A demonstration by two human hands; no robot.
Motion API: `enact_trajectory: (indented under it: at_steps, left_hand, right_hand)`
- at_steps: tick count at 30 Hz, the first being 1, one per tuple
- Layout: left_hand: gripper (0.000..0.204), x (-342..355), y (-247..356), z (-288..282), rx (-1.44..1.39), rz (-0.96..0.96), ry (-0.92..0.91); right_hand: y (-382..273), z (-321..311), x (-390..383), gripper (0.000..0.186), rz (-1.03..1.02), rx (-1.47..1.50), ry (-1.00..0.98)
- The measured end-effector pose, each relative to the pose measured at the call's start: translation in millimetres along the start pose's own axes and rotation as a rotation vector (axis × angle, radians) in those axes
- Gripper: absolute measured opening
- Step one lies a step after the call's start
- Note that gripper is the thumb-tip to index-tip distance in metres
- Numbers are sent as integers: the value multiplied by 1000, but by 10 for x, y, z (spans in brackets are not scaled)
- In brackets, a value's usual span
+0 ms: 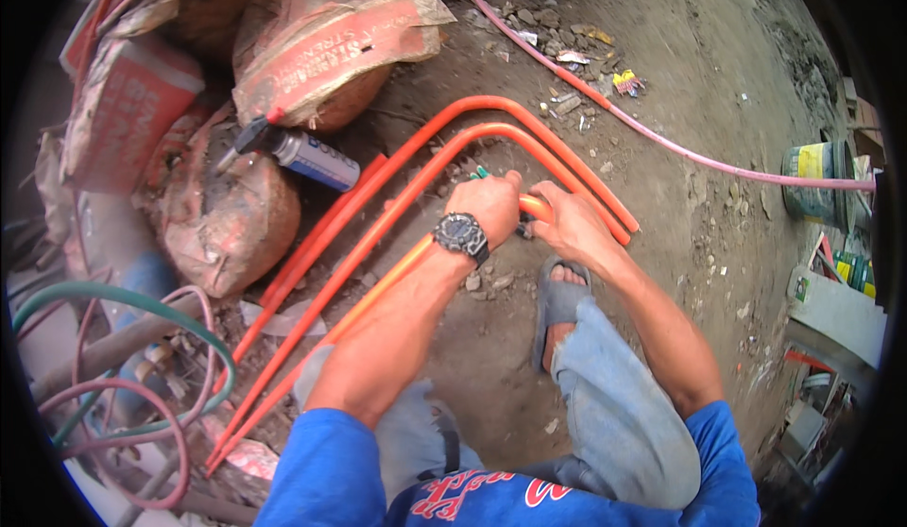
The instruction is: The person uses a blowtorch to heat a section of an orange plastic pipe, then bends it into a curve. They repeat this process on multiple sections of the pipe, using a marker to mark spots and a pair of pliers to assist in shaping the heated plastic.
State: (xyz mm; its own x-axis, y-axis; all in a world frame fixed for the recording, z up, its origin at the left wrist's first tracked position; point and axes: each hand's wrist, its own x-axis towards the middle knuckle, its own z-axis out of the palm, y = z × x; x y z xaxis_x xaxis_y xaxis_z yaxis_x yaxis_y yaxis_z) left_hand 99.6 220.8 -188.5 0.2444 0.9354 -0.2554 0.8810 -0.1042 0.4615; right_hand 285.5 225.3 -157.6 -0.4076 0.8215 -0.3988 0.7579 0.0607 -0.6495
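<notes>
My left hand (491, 204), with a black watch on its wrist, is closed around an orange plastic pipe (378, 286) near its end. A small green tool shows just above the knuckles. My right hand (567, 220) grips the same pipe's end right beside the left. Two more orange pipes (510, 116) with bent ends lie on the dirt just beyond my hands, running down to the lower left. My foot in a grey sandal (557, 300) rests on the ground under my right hand.
Torn cement sacks (312, 45) pile at the upper left, with a blue spray can (316, 159) lying on them. A pink hose (661, 140) crosses the dirt at the upper right. Green and pink hoses (123, 376) coil at the lower left. A paint bucket (812, 182) stands right.
</notes>
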Motion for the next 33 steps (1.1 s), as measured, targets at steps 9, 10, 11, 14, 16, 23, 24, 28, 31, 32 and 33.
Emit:
enact_trajectory:
  at_steps: [9,10,11,14,16,23,24,28,31,32,33]
  left_hand:
    - [12,32,-223,-92,54,-3,57]
    - [12,52,-274,-97,42,-11,57]
    - [12,63,-299,-126,50,-13,69]
    - [11,84,-381,-254,92,-46,105]
    - [16,131,-489,-281,52,-65,211]
    - [32,275,-837,-489,85,-70,355]
    - [33,293,-880,-508,91,-78,355]
    - [40,246,-933,-481,5,-99,331]
    - [47,-24,-1189,-408,-21,-115,275]
    - [49,-189,-1313,-382,-22,-123,237]
    - [53,-372,-1404,-367,-24,-145,198]
  right_hand:
    - [98,-10,-65,33,77,-54,-22]
    - [78,-8,-32,33,55,-22,-19]
    - [64,-29,-12,32,36,7,-12]
    - [27,-85,-1,32,20,-55,-33]
    - [167,-98,13,35,44,-63,-63]
    - [355,-39,153,35,100,-6,3]
    - [335,-23,193,35,106,-7,25]
    - [504,172,332,33,56,-16,156]
    - [702,350,436,33,0,-37,209]
    - [742,407,445,33,-6,-41,213]
    - [795,445,449,33,-13,-49,223]
